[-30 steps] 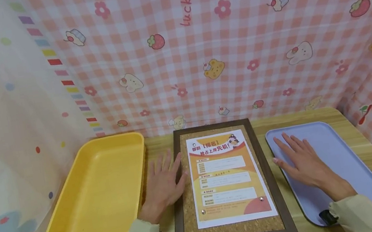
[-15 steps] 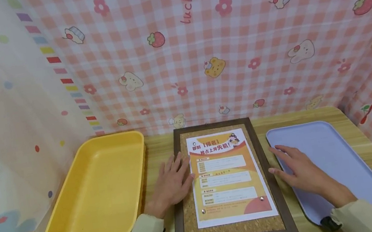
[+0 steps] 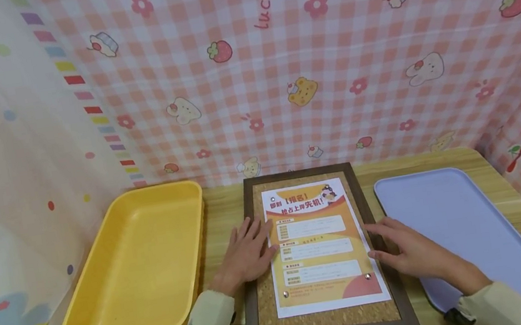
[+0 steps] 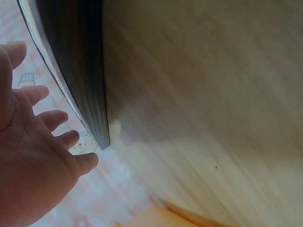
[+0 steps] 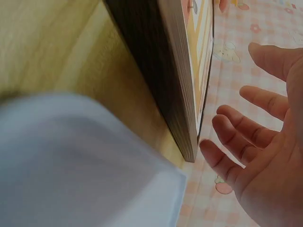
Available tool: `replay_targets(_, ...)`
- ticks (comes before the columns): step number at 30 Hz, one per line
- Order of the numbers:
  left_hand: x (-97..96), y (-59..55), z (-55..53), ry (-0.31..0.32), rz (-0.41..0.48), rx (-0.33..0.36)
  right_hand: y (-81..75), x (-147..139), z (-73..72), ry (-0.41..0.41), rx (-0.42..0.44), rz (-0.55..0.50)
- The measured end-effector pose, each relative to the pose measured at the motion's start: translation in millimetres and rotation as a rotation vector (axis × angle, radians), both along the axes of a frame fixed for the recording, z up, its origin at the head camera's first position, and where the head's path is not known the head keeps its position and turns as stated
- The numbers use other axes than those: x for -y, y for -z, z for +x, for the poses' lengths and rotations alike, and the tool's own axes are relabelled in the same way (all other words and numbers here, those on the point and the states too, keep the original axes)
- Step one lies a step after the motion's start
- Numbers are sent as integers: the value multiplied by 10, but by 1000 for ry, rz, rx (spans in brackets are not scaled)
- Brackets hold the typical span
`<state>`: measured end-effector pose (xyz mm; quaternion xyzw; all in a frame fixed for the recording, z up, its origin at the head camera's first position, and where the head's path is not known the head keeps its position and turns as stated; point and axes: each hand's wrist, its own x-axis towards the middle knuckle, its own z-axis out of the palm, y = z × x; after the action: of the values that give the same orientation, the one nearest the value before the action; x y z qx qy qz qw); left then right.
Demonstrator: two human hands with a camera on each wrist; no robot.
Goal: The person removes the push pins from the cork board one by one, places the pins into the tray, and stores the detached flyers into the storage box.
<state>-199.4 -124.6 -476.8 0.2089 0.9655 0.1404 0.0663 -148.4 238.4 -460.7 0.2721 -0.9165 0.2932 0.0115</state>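
A printed orange-and-yellow flyer (image 3: 322,257) lies on a dark-framed corkboard (image 3: 324,320) in the middle of the head view. Pins show at its corners, such as the lower-left pin (image 3: 286,294). My left hand (image 3: 246,254) is over the board's left frame side, fingers spread and fingertips by the flyer's left edge. On the other side, my right hand (image 3: 417,251) reaches over the right frame side, its fingers loosely bent near the flyer's right edge. Both wrist views show the left palm (image 4: 38,146) and right palm (image 5: 270,189) raised above the board, holding nothing.
A deep yellow tray (image 3: 82,324) stands left of the board on the wooden table (image 3: 217,208). To the right lies a flat lilac tray (image 3: 473,232), partly under the right forearm. A pink checked cloth (image 3: 248,80) hangs behind.
Both hands have moved inward, the left to the right and the right to the left, from beside the board to the flyer's edges. Board and trays stay put.
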Motion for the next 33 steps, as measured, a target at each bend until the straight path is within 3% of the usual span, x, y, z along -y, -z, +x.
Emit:
replay_targets(6,-29,1,-36,-10,24,48,49,18,5,-130,81,-107)
replay_targets(12,-44,4,-55,-14,41,60,62,41,17,-231,279,-192)
replay_targets(27,-99,38,-100,-6,38,145,103,25,-50,-275,432,-188)
replay_targets(33,-130,47,-106,-7,-5,175,112,13,-70,-285,520,-217)
